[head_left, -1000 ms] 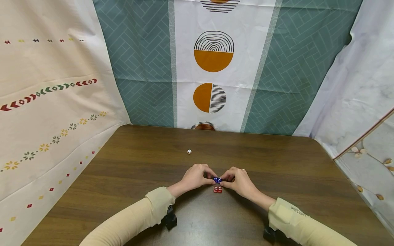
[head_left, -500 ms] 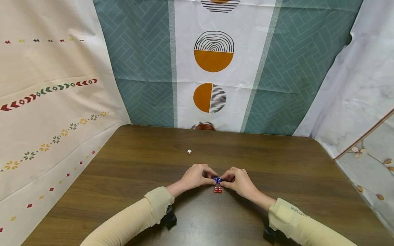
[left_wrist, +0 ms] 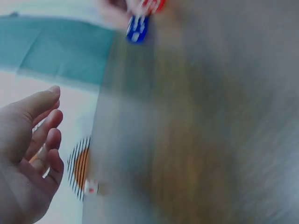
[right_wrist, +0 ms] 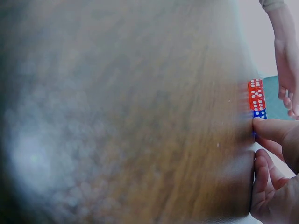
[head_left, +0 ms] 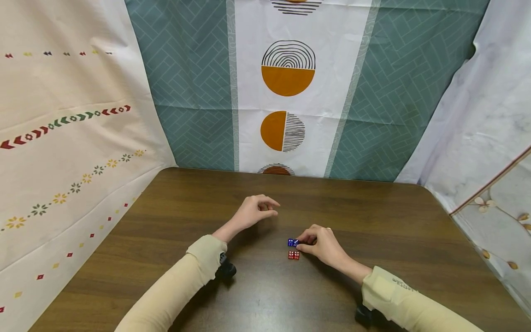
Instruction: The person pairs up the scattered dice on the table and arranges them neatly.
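Observation:
Two blue dice (head_left: 291, 242) stand side by side on the table, just behind a pair of red dice (head_left: 293, 255). My right hand (head_left: 323, 242) pinches the right-hand blue die between thumb and fingertips; in the right wrist view the thumb covers part of that blue die (right_wrist: 259, 114). Away to the left and farther back, my left hand (head_left: 254, 212) is above the table, fingers loosely bent with nothing between them. A white die (left_wrist: 91, 187) shows beyond the left fingers in the left wrist view; in the head view the left hand hides it.
The brown wooden table (head_left: 199, 203) reaches back to a teal and white patterned curtain (head_left: 195, 115). A cream cloth (head_left: 74, 138) hangs on the left, and a pale marbled cloth (head_left: 489, 138) on the right.
My left hand has let go of the blue dice and moved left and away, over the white die's place. My right hand has stayed at the blue dice, and the red dice have not moved.

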A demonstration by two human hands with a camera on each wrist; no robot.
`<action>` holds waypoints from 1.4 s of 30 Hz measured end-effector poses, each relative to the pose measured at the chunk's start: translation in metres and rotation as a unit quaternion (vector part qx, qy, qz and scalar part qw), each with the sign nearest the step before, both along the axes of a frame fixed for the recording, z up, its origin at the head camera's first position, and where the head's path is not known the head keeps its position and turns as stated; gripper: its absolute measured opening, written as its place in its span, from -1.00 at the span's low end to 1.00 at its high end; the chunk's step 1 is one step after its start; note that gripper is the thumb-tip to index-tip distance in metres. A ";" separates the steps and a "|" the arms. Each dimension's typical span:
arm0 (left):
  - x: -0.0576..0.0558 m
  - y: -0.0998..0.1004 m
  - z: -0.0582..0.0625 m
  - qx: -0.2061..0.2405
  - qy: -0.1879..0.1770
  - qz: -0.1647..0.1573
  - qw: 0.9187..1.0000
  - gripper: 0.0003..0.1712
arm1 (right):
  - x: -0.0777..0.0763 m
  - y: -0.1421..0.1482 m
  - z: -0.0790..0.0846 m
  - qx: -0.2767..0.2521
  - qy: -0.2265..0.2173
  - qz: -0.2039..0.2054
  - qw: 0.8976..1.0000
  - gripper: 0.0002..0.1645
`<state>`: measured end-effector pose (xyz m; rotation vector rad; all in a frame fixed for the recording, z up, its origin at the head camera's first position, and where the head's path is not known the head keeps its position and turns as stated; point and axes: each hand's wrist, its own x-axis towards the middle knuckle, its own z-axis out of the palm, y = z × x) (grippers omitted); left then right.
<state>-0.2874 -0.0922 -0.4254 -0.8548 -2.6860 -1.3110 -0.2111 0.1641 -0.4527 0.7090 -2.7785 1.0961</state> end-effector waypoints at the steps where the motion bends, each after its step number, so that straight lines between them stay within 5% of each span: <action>1: -0.005 -0.003 0.000 0.002 0.006 0.010 1.000 -0.73 | 0.000 0.000 0.000 0.000 0.000 0.000 1.000 -0.89; 7: -0.029 -0.022 -0.004 -0.019 0.029 0.056 0.998 -0.69 | 0.000 -0.001 0.000 -0.003 0.000 -0.002 1.000 -0.89; 14: -0.044 -0.040 -0.012 -0.074 0.009 0.070 0.995 -0.59 | 0.000 -0.001 -0.001 -0.002 -0.006 -0.002 1.000 -0.89; 20: -0.046 -0.045 -0.020 -0.094 -0.012 0.097 0.991 -0.62 | 0.000 -0.002 0.000 -0.002 -0.003 -0.003 1.000 -0.88; 28: -0.044 -0.045 -0.027 -0.053 -0.020 0.136 0.989 -0.77 | -0.001 -0.001 0.001 0.000 0.001 -0.003 1.000 -0.89; 42: -0.039 -0.040 -0.027 -0.049 -0.023 0.142 0.988 -0.86 | 0.000 0.000 0.000 0.001 0.002 -0.004 1.000 -0.88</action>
